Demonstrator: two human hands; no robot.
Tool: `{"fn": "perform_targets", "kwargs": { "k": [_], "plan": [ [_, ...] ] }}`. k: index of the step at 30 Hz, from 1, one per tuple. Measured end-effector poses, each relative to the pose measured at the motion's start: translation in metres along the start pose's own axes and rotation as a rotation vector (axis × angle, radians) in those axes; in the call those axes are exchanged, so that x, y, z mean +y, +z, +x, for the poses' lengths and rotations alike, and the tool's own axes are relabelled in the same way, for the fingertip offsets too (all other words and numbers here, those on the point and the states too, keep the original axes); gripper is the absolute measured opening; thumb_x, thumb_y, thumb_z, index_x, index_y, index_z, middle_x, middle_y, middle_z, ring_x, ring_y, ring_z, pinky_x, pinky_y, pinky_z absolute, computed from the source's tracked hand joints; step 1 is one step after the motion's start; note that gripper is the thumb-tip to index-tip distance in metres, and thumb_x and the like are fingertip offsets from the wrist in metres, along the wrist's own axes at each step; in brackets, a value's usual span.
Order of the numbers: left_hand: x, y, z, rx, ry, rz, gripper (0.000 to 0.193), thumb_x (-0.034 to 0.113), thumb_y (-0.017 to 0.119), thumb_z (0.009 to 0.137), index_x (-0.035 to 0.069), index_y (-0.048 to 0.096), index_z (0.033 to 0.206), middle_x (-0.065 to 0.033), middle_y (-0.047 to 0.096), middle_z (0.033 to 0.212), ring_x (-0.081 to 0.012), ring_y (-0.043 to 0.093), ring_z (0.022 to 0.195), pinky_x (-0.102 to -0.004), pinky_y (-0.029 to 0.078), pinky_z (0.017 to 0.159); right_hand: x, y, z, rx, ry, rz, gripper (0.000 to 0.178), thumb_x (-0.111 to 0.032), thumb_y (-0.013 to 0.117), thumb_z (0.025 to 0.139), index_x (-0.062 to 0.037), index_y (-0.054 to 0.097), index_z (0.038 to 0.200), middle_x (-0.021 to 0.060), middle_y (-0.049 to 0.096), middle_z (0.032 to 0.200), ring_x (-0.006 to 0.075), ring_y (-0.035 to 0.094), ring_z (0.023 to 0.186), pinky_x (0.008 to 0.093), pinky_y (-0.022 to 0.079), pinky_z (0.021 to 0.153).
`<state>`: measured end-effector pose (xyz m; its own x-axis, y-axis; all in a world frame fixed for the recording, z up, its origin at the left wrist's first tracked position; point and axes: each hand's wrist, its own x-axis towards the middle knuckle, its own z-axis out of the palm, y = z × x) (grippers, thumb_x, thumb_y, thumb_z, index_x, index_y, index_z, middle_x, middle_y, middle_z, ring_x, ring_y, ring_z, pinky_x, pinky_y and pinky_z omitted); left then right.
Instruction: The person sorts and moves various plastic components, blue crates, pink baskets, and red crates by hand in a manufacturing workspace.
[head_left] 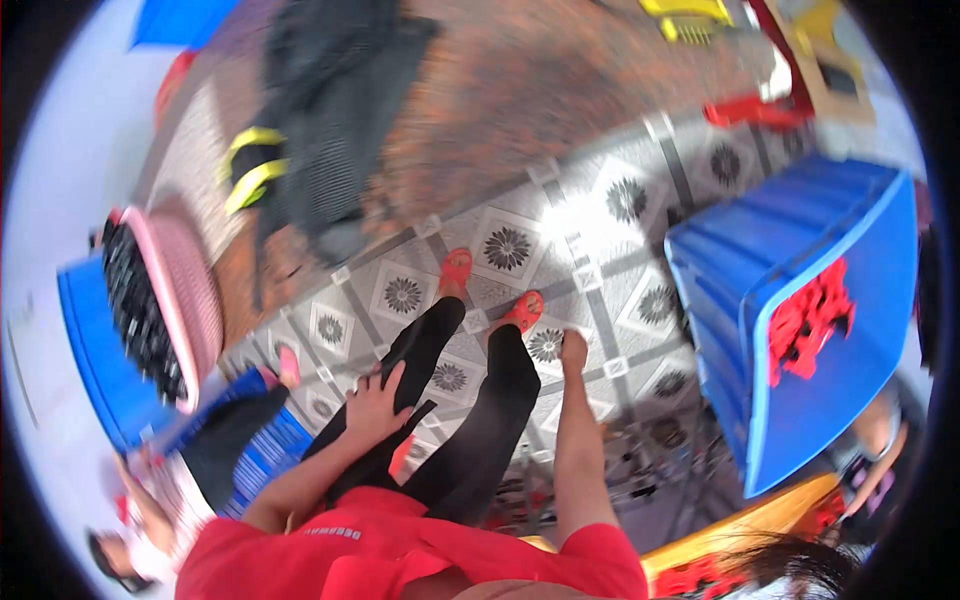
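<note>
My left hand (378,405) lies over the thigh of my black trousers (420,350), its fingers spread and holding nothing that shows. Out to the right, my right hand (574,350) hangs low at the end of a lowered arm, over the patterned tile floor (505,245). It looks small and compact, and its fingers are not clearly seen. The nearest big thing to it is a tall blue bin (790,225), tilted in the view, with red pieces (810,320) inside. Neither hand touches the bin.
A pink basket (185,290) heaped with black pieces (140,305) stands left, by a blue container (100,370). Dark mesh (340,150) lies ahead on brownish ground. A wooden bench or table (745,520) with red pieces is behind right. Other people (150,540) are at lower left and right.
</note>
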<state>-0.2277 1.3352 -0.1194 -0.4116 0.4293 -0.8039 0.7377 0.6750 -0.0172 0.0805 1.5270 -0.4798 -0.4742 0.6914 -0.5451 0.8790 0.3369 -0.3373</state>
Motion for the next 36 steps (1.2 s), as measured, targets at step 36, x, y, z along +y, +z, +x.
{"fn": "perform_targets", "kwargs": {
  "k": [36],
  "plan": [
    [0.148,0.217,-0.166,0.373,-1.383,-2.192,0.052,0.029,0.061,0.078,0.013,0.052,0.126,-0.0199,0.06,0.116,-0.0352,0.056,0.109,-0.0424,0.045,0.091,-0.937,-0.223,-0.124,-0.021,-1.707,-0.12,0.033,-0.028,0.067,0.083,-0.0014,0.068,0.102,0.0184,0.065,0.103,0.0339,0.06,0.097,0.0399,0.047,0.085]
  ]
}}
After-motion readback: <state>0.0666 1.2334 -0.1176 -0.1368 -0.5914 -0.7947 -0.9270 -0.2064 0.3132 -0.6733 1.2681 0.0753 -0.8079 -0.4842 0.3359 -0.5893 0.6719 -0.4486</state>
